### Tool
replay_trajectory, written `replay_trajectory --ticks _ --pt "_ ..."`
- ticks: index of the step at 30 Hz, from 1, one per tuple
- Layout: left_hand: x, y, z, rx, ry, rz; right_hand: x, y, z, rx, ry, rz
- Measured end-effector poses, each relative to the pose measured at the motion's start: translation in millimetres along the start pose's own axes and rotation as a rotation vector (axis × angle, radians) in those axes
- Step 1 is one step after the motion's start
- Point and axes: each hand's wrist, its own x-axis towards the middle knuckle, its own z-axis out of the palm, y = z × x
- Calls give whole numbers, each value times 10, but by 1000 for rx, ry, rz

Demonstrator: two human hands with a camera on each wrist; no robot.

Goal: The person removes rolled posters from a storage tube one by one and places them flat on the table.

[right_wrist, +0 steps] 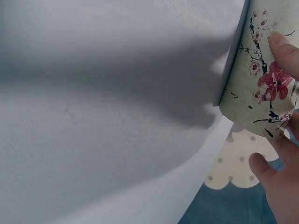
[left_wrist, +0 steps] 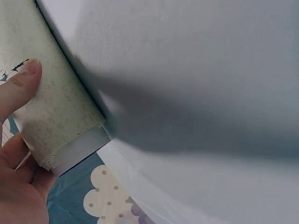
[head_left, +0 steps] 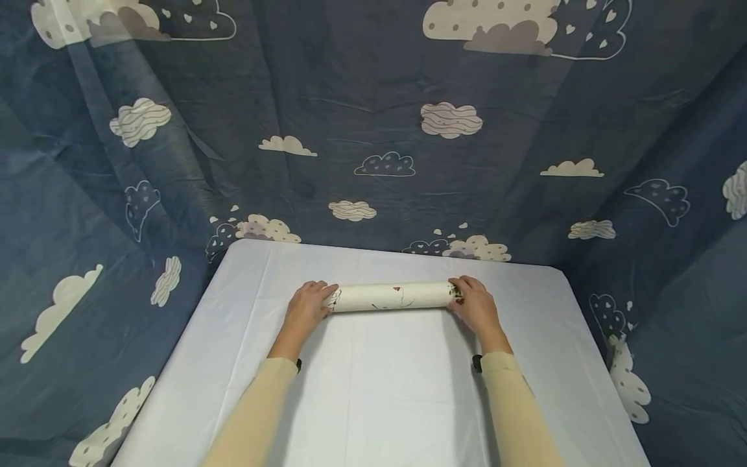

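Note:
A cream roll [head_left: 391, 297] lies crosswise on the white-covered table, held at both ends. My left hand [head_left: 305, 310] grips its left end. In the left wrist view the thumb rests on the cream surface [left_wrist: 65, 100], fingers behind, and a whitish inner layer sticks out past the roll's edge. At the other end my right hand [head_left: 477, 308] holds the roll with the thumb on its near side and some fingers behind. The right wrist view shows pink blossoms [right_wrist: 274, 84] and dark branches printed on that end. Whether the roll is paper or cloth I cannot tell.
The white table cover [head_left: 403, 389] spreads around the roll, with its far edge just beyond. Dark blue curtains [head_left: 327, 84] printed with clouds hang behind the table and on both sides. Shadows of the arms fall on the cover.

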Motion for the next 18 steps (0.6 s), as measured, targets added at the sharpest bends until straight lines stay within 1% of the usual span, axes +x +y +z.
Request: replay_trajectory --ticks 5,12,18 --pt "-37 41 -9 5 -7 -14 48 9 -8 -8 -12 -8" --pt "-99 102 -11 -14 -3 -50 104 19 -36 -10 -58 -7" --pt "-174 180 7 -34 -2 -78 125 36 -74 -15 -60 -38"
